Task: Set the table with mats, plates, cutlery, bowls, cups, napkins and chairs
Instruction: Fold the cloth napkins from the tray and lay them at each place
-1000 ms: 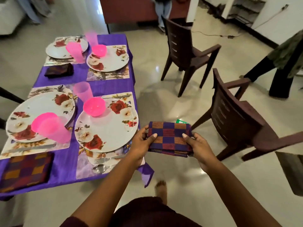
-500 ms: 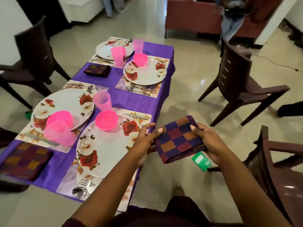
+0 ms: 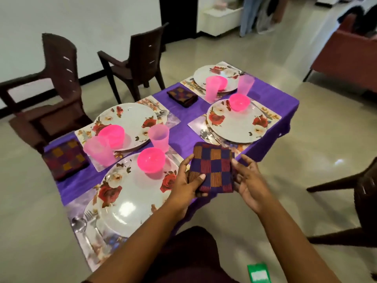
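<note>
I hold a folded checked napkin (image 3: 212,166) low over the near right edge of the purple-clothed table (image 3: 183,129), between the near floral plate (image 3: 132,193) and the right-hand plate (image 3: 234,123). My left hand (image 3: 187,182) grips its left side with the thumb on top. My right hand (image 3: 251,180) touches its right edge with loosely spread fingers. Each of the several place settings has a mat, a plate, a pink bowl (image 3: 151,160) and a pink cup (image 3: 158,137). Two more napkins (image 3: 65,158) (image 3: 182,96) lie on the cloth. A fork and spoon (image 3: 83,219) lie beside the near plate.
Two dark brown chairs (image 3: 55,94) (image 3: 136,62) stand off the table's far left side, and another chair (image 3: 363,201) stands at the right edge of view. A green item (image 3: 258,272) lies on the floor near my feet. A red sofa (image 3: 346,52) is at the back right.
My view swung round the table. The napkin came from beside the table to over its near right edge, and my right hand's fingers loosened from it.
</note>
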`<state>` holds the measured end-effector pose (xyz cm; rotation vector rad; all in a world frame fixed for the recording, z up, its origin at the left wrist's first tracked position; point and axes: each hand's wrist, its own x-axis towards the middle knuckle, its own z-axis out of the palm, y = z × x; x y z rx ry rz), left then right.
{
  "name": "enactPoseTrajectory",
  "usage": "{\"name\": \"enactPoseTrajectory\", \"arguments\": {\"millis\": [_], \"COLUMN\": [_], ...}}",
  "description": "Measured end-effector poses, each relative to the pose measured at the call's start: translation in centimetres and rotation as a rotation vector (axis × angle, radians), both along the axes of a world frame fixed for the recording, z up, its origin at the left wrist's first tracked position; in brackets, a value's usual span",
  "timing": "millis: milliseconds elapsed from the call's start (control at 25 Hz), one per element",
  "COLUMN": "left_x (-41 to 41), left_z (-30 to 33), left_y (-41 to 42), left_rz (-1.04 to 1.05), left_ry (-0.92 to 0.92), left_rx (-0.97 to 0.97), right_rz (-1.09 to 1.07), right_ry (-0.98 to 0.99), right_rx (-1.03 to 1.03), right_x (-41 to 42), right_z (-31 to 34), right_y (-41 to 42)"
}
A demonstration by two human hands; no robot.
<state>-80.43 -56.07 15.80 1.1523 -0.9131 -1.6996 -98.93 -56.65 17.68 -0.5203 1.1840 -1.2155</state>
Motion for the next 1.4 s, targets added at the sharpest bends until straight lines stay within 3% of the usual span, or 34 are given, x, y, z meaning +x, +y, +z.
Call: {"name": "enactPoseTrajectory", "arguments": {"millis": [240,400,600,920,1240,1400], "left_x": [-1.9,-2.1,-2.6,-5.0,-7.3,-7.7], "left_z": [-4.4,-6.9,-8.9,-9.0,-9.1,-9.9], "left_y": [-8.3,-11.8,-14.2,-14.5,-15.7,-16.1], "left_rz": [0.231,0.250,0.161,0.180,0.244,0.116], "left_ry": [-0.074,-0.235,-0.551,-0.797,-0.965,-1.230], "left_rx": [0.027,0.114,0.113,0.196,0.174,0.097], "right_rz": [0.385,0.622,0.802,1.045,1.140,1.077], "right_ry": [0.412,0.679,0.820,0.962,1.085,1.200], "right_rx": [-0.121,-0.261,-0.354,-0.395,-0.456,-0.507], "right_x": [-0.1,-1.3,-1.1,-1.5,-1.4,-1.3], "right_z": [-4.4,-7.2,-9.7,-10.9,-11.2,-12.1], "right_y": [-11.8,-17.4,-20.8,-22.2,-23.1,-22.7]}}
